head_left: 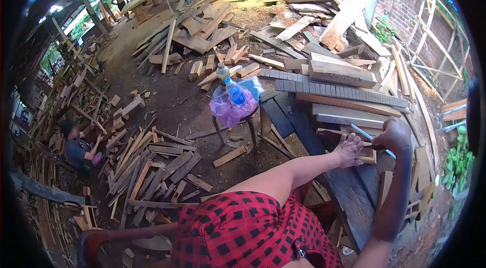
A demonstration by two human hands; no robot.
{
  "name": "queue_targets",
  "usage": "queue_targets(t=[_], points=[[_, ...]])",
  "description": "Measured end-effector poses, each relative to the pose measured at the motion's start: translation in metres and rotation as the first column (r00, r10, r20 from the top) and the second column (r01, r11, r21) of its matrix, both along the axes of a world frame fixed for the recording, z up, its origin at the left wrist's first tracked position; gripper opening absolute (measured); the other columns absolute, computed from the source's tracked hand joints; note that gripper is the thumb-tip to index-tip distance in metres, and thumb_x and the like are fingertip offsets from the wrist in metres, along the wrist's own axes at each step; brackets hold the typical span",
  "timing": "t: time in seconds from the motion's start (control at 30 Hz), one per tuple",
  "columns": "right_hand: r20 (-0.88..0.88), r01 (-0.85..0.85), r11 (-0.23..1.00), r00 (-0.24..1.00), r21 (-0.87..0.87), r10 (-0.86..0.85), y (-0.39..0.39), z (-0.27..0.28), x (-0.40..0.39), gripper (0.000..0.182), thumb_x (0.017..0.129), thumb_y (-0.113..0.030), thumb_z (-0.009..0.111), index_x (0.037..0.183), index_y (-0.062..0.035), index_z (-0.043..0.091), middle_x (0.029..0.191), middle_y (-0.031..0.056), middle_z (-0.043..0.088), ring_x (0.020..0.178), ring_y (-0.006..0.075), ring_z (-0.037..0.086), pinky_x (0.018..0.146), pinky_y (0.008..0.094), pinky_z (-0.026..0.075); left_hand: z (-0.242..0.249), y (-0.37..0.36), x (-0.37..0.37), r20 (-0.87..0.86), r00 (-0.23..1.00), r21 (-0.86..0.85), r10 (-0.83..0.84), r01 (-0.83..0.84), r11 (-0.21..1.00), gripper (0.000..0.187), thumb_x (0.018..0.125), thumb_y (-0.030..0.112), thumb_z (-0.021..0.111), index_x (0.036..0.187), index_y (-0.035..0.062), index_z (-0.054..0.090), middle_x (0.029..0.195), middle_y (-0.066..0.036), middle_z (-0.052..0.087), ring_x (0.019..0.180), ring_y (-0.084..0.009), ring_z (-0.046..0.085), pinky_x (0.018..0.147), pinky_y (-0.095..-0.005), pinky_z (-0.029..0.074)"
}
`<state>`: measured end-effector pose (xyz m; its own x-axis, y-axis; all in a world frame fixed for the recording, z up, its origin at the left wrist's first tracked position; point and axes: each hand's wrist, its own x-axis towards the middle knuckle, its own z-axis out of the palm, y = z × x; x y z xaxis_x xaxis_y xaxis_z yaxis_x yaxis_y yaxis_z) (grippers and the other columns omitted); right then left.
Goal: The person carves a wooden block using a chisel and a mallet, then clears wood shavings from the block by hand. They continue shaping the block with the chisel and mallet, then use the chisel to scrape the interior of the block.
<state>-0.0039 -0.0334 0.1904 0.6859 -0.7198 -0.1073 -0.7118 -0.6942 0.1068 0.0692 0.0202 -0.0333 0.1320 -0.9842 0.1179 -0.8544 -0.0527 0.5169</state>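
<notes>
My left hand (pixel 349 151) lies with its fingers spread on a short piece of wood (pixel 368 156) on the dark wooden bench (pixel 349 199). Just to its right, my right hand (pixel 395 135) is closed, its fingers pointing down towards the same wood. A thin light-blue strip (pixel 360 131) runs slantwise under the fingers of the right hand, and its other end shows below them. Beyond the hands, pale squared lengths of timber (pixel 349 117) lie across the bench, beside a long row of small dark wooden blocks (pixel 339 91).
A stool holds a pink plastic bag (pixel 230 112) and a blue-labelled bottle (pixel 234 91). Scrap wood (pixel 152 166) litters the ground on the left. Large offcuts (pixel 324 22) are heaped at the back. A person (pixel 78 149) sits low at left; others stand far off.
</notes>
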Motion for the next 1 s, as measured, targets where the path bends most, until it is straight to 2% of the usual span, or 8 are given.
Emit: queue_targets(t=[0.13, 0.27, 0.33, 0.37, 0.53, 0.6, 0.77, 1.0], points=[[0.064, -0.038, 0.999, 0.997, 0.014, 0.037, -0.006, -0.009, -0.01, 0.037, 0.045, -0.032, 0.079, 0.062, -0.0012, 0.068, 0.062, 0.0165, 0.063, 0.062, 0.0296, 0.065, 0.063, 0.0384, 0.051, -0.012, -0.003, -0.001, 0.036, 0.999, -0.039, 0.021, -0.019, 0.999, 0.073, 0.081, 0.049, 0.065, 0.139, 0.0165, 0.035, 0.129, -0.012, 0.039, 0.13, -0.0331, 0.029, 0.106, -0.053, 0.02], [0.117, -0.026, 0.999, 0.993, 0.025, 0.023, -0.003, -0.02, -0.032, 0.037, 0.047, -0.032, 0.08, 0.065, -0.0017, 0.069, 0.063, 0.0158, 0.064, 0.062, 0.0288, 0.064, 0.063, 0.0385, 0.051, -0.009, 0.0, -0.003, 0.077, 0.996, -0.102, 0.046, -0.038, 0.994, 0.068, 0.076, 0.046, 0.07, 0.131, 0.0153, 0.045, 0.127, -0.012, 0.042, 0.126, -0.0307, 0.036, 0.103, -0.0527, 0.026], [0.177, -0.088, 0.995, 0.98, -0.045, 0.095, -0.002, -0.029, -0.044, 0.034, 0.053, -0.03, 0.081, 0.07, -0.0029, 0.07, 0.067, 0.0155, 0.064, 0.069, 0.0318, 0.066, 0.069, 0.0396, 0.052, -0.007, 0.001, -0.004, 0.085, 0.995, -0.126, 0.051, -0.04, 0.991, 0.066, 0.073, 0.044, 0.073, 0.127, 0.0147, 0.049, 0.125, -0.012, 0.044, 0.125, -0.0296, 0.038, 0.101, -0.0521, 0.028], [0.128, 0.007, 0.999, 0.992, 0.046, -0.013, 0.012, -0.019, -0.043, 0.031, 0.056, -0.028, 0.079, 0.069, -0.0029, 0.069, 0.069, 0.0164, 0.063, 0.072, 0.0334, 0.064, 0.071, 0.0412, 0.051, -0.006, 0.0, -0.004, 0.092, 0.994, -0.121, 0.06, -0.049, 0.991, 0.064, 0.071, 0.042, 0.074, 0.124, 0.0142, 0.051, 0.124, -0.011, 0.045, 0.123, -0.0289, 0.039, 0.1, -0.0519, 0.03], [0.228, 0.02, 1.0, 0.973, 0.02, -0.024, 0.03, -0.046, -0.077, 0.023, 0.057, -0.021, 0.073, 0.07, -0.0035, 0.066, 0.075, 0.0181, 0.064, 0.075, 0.0348, 0.063, 0.071, 0.0432, 0.049, -0.005, 0.001, -0.003, 0.12, 0.991, -0.111, 0.056, -0.042, 0.993, 0.061, 0.069, 0.039, 0.075, 0.12, 0.0134, 0.054, 0.122, -0.011, 0.047, 0.121, -0.0282, 0.042, 0.097, -0.0512, 0.033], [0.357, 0.043, 0.999, 0.933, -0.02, -0.033, 0.035, -0.06, -0.094, 0.025, 0.055, -0.019, 0.071, 0.074, -0.0031, 0.064, 0.074, 0.0179, 0.063, 0.076, 0.0364, 0.063, 0.072, 0.0452, 0.048, -0.002, 0.004, -0.001, 0.128, 0.992, -0.094, 0.021, -0.009, 0.996, 0.06, 0.07, 0.039, 0.074, 0.12, 0.013, 0.054, 0.123, -0.011, 0.047, 0.122, -0.028, 0.042, 0.097, -0.0503, 0.034], [0.431, 0.095, 0.995, 0.898, 0.015, -0.092, 0.052, -0.077, -0.125, 0.03, 0.063, -0.021, 0.068, 0.086, -0.0025, 0.062, 0.078, 0.0206, 0.064, 0.078, 0.0388, 0.062, 0.073, 0.0468, 0.047, 0.003, 0.007, -0.002, 0.112, 0.993, -0.096, 0.022, -0.012, 0.995, 0.067, 0.071, 0.04, 0.074, 0.127, 0.0119, 0.049, 0.125, -0.011, 0.047, 0.123, -0.0277, 0.042, 0.1, -0.0513, 0.033], [0.457, 0.127, 0.988, 0.876, 0.087, -0.153, 0.065, -0.104, -0.136, 0.029, 0.067, -0.02, 0.069, 0.09, -0.0044, 0.062, 0.084, 0.0195, 0.065, 0.082, 0.0389, 0.063, 0.074, 0.0466, 0.048, 0.002, 0.004, -0.003, 0.097, 0.994, -0.079, 0.046, -0.039, 0.996, 0.082, 0.072, 0.04, 0.075, 0.138, 0.0065, 0.04, 0.127, -0.012, 0.049, 0.124, -0.0262, 0.044, 0.105, -0.0523, 0.031]])
